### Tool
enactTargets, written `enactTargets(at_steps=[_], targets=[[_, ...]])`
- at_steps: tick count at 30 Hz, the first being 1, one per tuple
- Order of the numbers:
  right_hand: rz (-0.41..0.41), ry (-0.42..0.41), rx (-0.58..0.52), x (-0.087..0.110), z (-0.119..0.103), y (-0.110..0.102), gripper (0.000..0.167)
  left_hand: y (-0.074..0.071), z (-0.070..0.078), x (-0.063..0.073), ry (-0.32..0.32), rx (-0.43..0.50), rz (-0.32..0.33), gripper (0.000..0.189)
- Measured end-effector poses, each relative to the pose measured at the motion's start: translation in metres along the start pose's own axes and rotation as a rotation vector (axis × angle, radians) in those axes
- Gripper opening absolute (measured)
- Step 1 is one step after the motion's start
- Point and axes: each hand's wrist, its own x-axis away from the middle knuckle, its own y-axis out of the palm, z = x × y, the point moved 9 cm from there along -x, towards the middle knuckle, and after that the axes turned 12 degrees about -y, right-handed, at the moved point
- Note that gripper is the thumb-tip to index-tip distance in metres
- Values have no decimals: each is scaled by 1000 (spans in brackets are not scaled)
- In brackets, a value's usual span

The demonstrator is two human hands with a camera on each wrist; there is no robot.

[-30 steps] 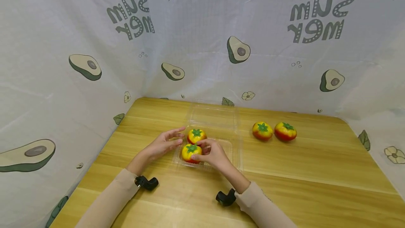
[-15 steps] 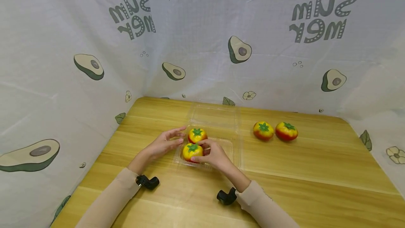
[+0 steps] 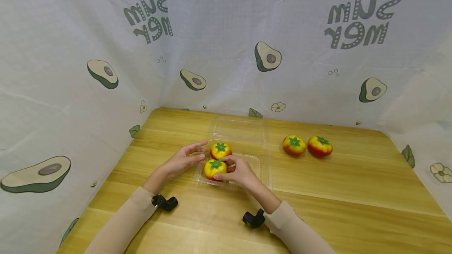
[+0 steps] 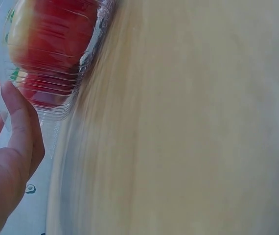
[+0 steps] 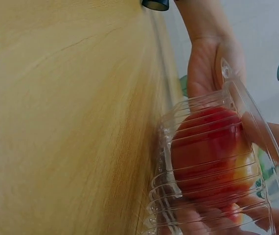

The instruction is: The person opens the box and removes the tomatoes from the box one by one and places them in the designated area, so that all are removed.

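Observation:
A clear plastic clamshell box [image 3: 263,167] lies with its lid folded back. Two yellow-red persimmons with green leafy tops sit along its left side, a rear persimmon [image 3: 220,151] and a front persimmon [image 3: 214,169]. My right hand [image 3: 237,171] grips the front one, thumb at its near side and fingers around its right; in the right wrist view this persimmon [image 5: 208,152] shows through the ribbed wall. My left hand [image 3: 183,161] is at the box's left rim, its fingers spread and relaxed. The left wrist view has its fingertips right at the rim [image 4: 1,105].
Right of the box, two more persimmons stand side by side, one nearer [image 3: 294,146] and one farther right [image 3: 319,146]. The wooden table [image 3: 335,199] ends at a white curtain [image 3: 226,42] printed with avocados. A black camera sits on each wrist.
The view has shifted slightly. Both hands stay almost still, the right one keeping its grip on the front persimmon.

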Motion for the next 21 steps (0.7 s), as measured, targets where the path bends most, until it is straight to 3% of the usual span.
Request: enactTargets(at_steps=[21], targets=[[-10, 21, -15, 2, -2, -9, 54, 4, 3, 3, 4, -4, 9, 59]])
